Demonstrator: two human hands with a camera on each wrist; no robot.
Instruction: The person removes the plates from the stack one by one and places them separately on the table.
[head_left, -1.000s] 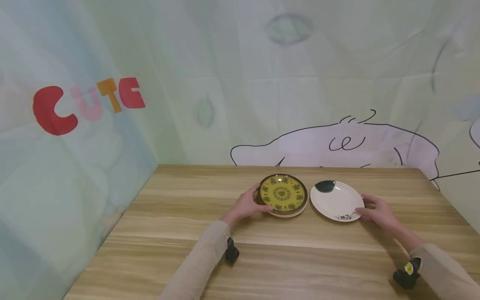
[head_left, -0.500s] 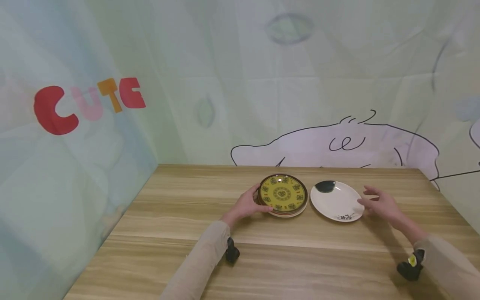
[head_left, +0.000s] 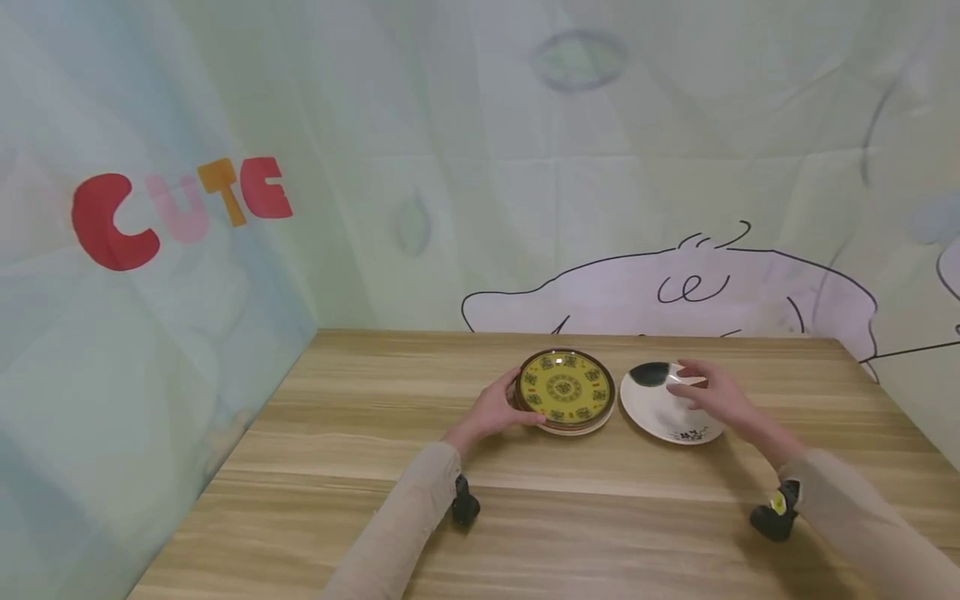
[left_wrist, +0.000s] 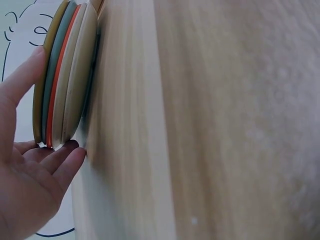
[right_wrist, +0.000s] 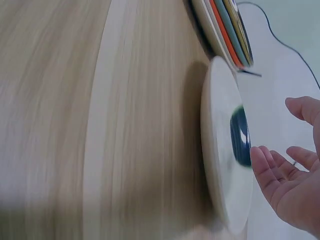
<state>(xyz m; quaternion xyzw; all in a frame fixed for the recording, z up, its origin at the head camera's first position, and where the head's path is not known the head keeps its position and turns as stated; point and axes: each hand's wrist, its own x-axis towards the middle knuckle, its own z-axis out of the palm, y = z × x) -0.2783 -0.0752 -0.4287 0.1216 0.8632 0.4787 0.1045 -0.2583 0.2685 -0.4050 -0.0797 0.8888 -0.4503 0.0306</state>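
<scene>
A yellow-green patterned plate (head_left: 564, 387) with a dark rim tops a stack of plates (left_wrist: 62, 85) on the table. Seen from the left wrist, the edges below it are teal, orange and cream. My left hand (head_left: 493, 410) holds the stack's left side, thumb at the top rim and fingers at the edge. Just right of the stack lies a white plate (head_left: 660, 414) with a dark green patch and a small dark floral print. Over its right part hovers my right hand (head_left: 718, 396), fingers loosely spread and holding nothing; the right wrist view shows it above the plate (right_wrist: 220, 140).
The wood-grain table (head_left: 525, 533) extends in front of both hands and to the left. A printed cloth backdrop (head_left: 420, 167) rises behind its far edge and along the left side. Dark wrist-worn devices (head_left: 776, 517) hang below the sleeves.
My right hand has released the white plate's right rim, lifted, and moved left over the plate. The left hand and the stack have stayed in place.
</scene>
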